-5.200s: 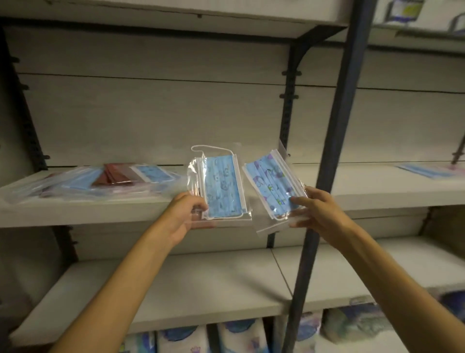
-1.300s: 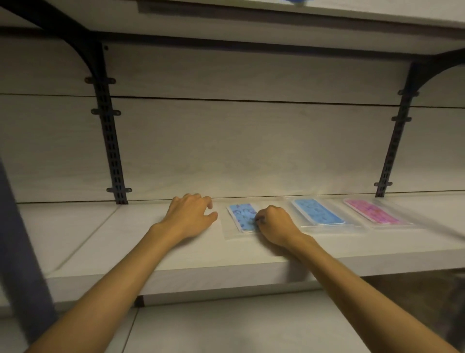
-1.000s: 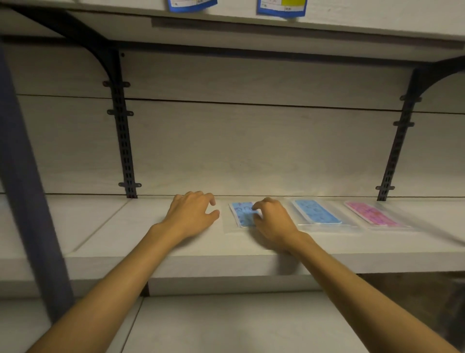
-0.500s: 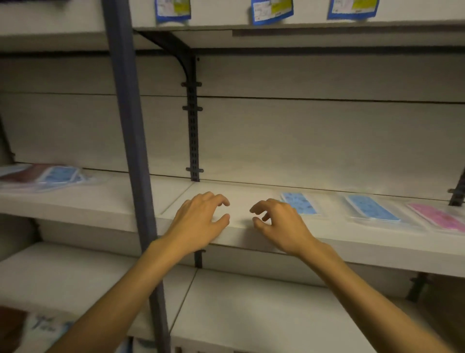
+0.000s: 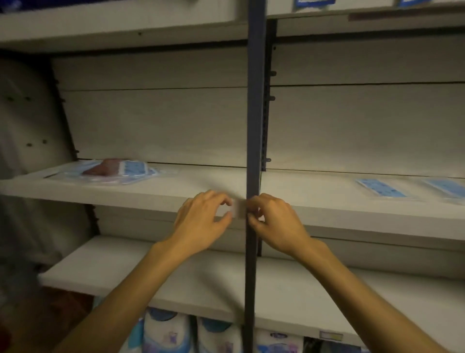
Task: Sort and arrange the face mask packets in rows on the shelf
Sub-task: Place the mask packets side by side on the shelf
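A loose pile of face mask packets, blue and dark red, lies at the left end of the middle shelf. Two blue mask packets lie flat in a row on the right part of the shelf, one nearer and one at the frame edge. My left hand and my right hand hover in front of the shelf's front edge with fingers loosely curled and nothing in them. The right hand is just right of the upright post.
A dark vertical post runs down the middle of the view between my hands. A lower shelf sits beneath. Packaged goods stand at the bottom. Price labels hang on the upper shelf edge.
My view has swung left: the sorted packets slid to the right and the pile came into sight. Both hands left the shelf surface and moved left, empty, to the post.
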Available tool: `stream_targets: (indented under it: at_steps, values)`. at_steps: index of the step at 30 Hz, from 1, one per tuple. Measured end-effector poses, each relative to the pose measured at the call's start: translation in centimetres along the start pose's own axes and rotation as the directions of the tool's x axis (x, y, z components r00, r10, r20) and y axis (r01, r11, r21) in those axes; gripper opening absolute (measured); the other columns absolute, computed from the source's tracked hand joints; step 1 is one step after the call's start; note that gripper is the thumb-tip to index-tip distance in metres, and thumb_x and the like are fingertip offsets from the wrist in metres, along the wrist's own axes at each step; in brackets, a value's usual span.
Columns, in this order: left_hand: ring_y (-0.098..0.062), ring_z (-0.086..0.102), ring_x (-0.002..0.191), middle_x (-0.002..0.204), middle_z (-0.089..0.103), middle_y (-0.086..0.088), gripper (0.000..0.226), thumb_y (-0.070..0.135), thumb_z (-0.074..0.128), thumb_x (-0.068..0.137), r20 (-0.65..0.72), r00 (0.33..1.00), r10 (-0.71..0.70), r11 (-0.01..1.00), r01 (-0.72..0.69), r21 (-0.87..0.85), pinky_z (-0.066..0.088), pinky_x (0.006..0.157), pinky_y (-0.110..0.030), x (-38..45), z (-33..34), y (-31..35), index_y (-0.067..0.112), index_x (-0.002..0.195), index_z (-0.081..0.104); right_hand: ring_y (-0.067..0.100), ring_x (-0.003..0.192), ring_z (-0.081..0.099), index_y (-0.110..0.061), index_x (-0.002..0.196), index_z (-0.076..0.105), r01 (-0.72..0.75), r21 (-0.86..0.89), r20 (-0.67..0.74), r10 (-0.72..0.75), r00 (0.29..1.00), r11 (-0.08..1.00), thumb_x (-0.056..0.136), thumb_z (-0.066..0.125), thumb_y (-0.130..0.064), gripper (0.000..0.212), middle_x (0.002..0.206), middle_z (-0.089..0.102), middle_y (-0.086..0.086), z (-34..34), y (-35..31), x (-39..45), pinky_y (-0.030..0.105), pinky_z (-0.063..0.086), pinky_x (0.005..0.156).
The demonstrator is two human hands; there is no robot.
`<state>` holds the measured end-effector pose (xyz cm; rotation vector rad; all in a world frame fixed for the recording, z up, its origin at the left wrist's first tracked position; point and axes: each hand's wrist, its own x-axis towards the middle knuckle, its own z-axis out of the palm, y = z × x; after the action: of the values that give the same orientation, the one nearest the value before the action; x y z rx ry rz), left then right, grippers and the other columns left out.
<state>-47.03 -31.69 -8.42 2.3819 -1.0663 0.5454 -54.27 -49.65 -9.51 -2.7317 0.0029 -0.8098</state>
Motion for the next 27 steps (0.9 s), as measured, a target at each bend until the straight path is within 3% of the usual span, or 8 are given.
stream_targets:
  at_steps: [4, 11, 21, 27]
  values:
    - [-0.011, 0.055, 0.106, 0.12, 0.06, 0.01, 0.025, 0.039, 0.055, 0.095, 0.023, 1.0, -0.013, 1.0, 0.013, 0.026, 0.047, 0.093, -0.037, -1.5, -3.0, -7.2, 0.032, 0.119, 0.06, 0.009, 0.094, 0.064, -0.025, 0.121, 0.064, -0.018, 0.015, -0.024, 0.018, 1.0, 1.0, 0.095, 0.057, -0.03, 0.028, 0.115, 0.064, -0.008, 3.7, -6.1, 2.3, 0.033, 0.057, 0.083]
    - [-0.013, 0.054, 0.108, 0.119, 0.059, 0.009, 0.029, 0.043, 0.051, 0.096, 0.011, 0.996, -0.087, 0.991, 0.085, 0.099, 0.042, 0.092, -0.035, -1.2, -7.2, -16.9, 0.033, 0.122, 0.057, 0.014, 0.091, 0.065, -0.025, 0.117, 0.066, -0.04, -0.013, -0.023, 0.04, 0.999, 0.999, 0.092, 0.056, -0.028, 0.027, 0.111, 0.066, -0.006, 8.5, -12.6, 8.2, 0.038, 0.056, 0.077]
    - [-0.019, 0.058, 0.108, 0.12, 0.063, 0.004, 0.029, 0.042, 0.053, 0.093, 0.0, 0.992, -0.126, 0.982, 0.124, 0.143, 0.044, 0.09, -0.035, 3.9, -8.9, -28.7, 0.029, 0.118, 0.061, 0.016, 0.092, 0.064, -0.029, 0.112, 0.066, -0.066, -0.045, -0.036, 0.065, 0.997, 0.997, 0.088, 0.055, -0.029, 0.026, 0.107, 0.066, -0.01, 15.6, -16.7, 18.4, 0.035, 0.052, 0.078]
    - [-0.027, 0.062, 0.112, 0.121, 0.067, -0.005, 0.027, 0.037, 0.058, 0.09, 0.026, 0.953, -0.301, 0.944, 0.294, 0.15, 0.047, 0.087, -0.032, 9.9, -8.8, -37.0, 0.023, 0.111, 0.068, 0.016, 0.093, 0.064, -0.027, 0.114, 0.067, -0.086, -0.065, -0.038, 0.083, 0.996, 0.994, 0.088, 0.057, -0.028, 0.028, 0.111, 0.068, -0.009, 19.5, -17.7, 25.3, 0.032, 0.052, 0.077]
